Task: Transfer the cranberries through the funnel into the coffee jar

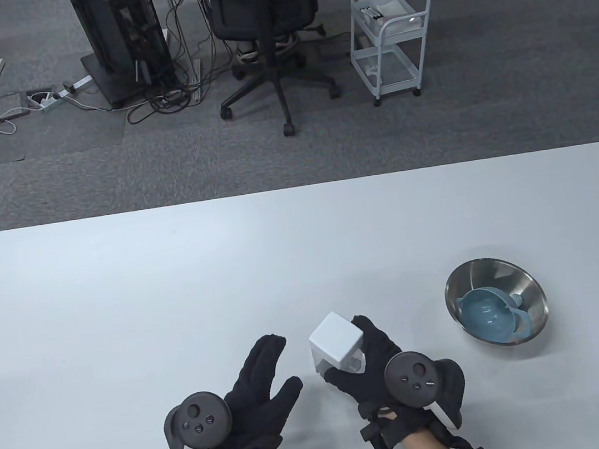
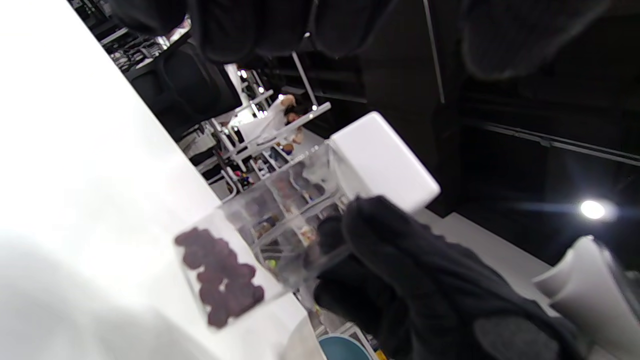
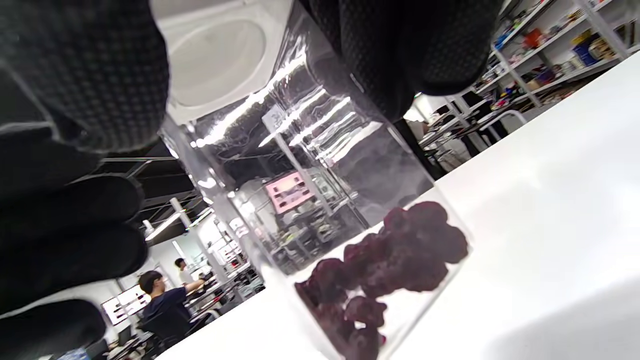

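A clear square jar with a white lid [image 1: 337,346] stands on the white table [image 1: 174,288]. Dark red cranberries [image 3: 385,270] lie at its bottom, seen also in the left wrist view [image 2: 220,277]. My right hand [image 1: 373,359] grips the jar from the right side, fingers around its clear wall [image 3: 300,165]. My left hand [image 1: 255,380] is open, fingers spread, just left of the jar and apart from it. A steel bowl [image 1: 515,274] at the right holds a light-blue funnel [image 1: 488,317].
The table's far edge [image 1: 294,188] runs across the middle of the table view. Beyond it on the floor stand an office chair [image 1: 262,10], a white trolley [image 1: 393,25] and a computer tower [image 1: 122,34].
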The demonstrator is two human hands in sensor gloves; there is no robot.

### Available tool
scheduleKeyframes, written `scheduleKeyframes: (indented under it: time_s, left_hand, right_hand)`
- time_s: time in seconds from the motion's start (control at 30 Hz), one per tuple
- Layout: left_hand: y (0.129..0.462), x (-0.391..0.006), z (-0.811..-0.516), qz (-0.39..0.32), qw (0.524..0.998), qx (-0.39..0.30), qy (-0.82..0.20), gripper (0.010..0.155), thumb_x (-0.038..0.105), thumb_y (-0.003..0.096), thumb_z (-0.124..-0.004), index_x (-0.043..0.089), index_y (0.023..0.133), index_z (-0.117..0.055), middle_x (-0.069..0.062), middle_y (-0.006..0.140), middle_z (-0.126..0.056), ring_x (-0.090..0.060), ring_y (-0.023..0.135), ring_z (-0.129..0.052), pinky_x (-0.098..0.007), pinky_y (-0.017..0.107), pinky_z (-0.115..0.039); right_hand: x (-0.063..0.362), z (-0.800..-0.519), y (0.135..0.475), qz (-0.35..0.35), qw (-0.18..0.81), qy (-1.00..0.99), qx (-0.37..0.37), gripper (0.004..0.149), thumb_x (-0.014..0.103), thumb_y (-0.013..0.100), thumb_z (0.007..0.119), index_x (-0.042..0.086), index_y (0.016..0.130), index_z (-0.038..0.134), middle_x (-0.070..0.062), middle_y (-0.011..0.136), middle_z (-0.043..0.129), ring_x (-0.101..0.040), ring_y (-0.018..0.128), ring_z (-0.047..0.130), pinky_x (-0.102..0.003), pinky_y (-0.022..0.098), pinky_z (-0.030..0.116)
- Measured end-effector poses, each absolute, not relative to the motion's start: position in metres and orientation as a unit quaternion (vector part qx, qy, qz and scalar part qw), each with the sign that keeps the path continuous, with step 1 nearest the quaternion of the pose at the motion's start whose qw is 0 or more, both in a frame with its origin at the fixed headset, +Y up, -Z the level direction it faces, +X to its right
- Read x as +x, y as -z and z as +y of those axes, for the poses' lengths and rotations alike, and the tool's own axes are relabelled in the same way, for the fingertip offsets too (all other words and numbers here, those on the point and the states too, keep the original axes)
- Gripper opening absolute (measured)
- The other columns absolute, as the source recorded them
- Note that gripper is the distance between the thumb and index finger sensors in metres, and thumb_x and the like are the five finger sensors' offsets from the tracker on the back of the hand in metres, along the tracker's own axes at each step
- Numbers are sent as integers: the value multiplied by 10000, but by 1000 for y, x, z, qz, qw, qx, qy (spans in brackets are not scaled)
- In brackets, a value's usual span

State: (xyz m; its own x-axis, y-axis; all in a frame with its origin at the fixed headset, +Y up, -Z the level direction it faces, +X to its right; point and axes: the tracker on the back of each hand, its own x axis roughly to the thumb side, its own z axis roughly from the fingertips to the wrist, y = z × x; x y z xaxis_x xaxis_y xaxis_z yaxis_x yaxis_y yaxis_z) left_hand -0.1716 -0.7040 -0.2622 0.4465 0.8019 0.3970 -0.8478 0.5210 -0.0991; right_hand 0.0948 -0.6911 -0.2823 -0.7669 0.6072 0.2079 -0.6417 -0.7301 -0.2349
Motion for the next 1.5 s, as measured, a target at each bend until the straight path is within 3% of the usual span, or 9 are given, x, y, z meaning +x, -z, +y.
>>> scheduleKeyframes:
  time_s: [0.4,0.73,0.93,1.07,1.3,1.5]
  left_hand:
    - [264,-176,-709,-187,847,47,-495,785,645,525,-652,173,1140,-529,-216,1210,-482,-528,1069,-622,-664,729,-568]
    - [264,-175,-709,-185,848,42,-495,784,644,526,-650,174,1141,-527,-214,1211,-478,-527,1071,-619,-668,729,-563]
    - [265,-175,-709,-184,849,41,-494,783,643,527,-650,174,1142,-526,-215,1211,-476,-528,1070,-617,-670,729,-560]
    - [265,-175,-709,-183,850,38,-492,784,644,527,-650,174,1142,-525,-215,1211,-476,-527,1071,-617,-671,730,-558]
    - [265,-174,-711,-185,856,30,-482,796,652,524,-648,171,1145,-519,-215,1214,-467,-532,1075,-605,-675,734,-547]
    - [268,-175,-714,-181,854,20,-487,802,656,524,-644,174,1151,-506,-214,1224,-445,-542,1091,-570,-687,740,-522]
  right_hand:
    - [82,-713,321,-123,326,-937,-11,948,543,343,987,7,978,531,-189,972,760,-374,801,920,-453,569,809]
    - [83,-737,329,-99,323,-941,-37,952,533,339,989,10,979,517,-190,981,744,-373,816,916,-444,571,821]
    - [84,-737,328,-90,315,-944,-40,959,544,356,967,9,990,487,-197,996,715,-387,830,897,-472,583,794]
    - [90,-731,324,-75,317,-945,-20,1081,621,378,903,-24,1031,332,-256,1081,530,-463,923,743,-539,646,677]
    - [115,-694,302,-94,310,-943,74,1023,694,422,798,93,1081,297,-185,1164,427,-460,1024,554,-571,715,513]
    - [132,-682,281,-79,338,-928,135,1023,719,432,759,122,1092,255,-163,1192,345,-451,1070,411,-583,741,391]
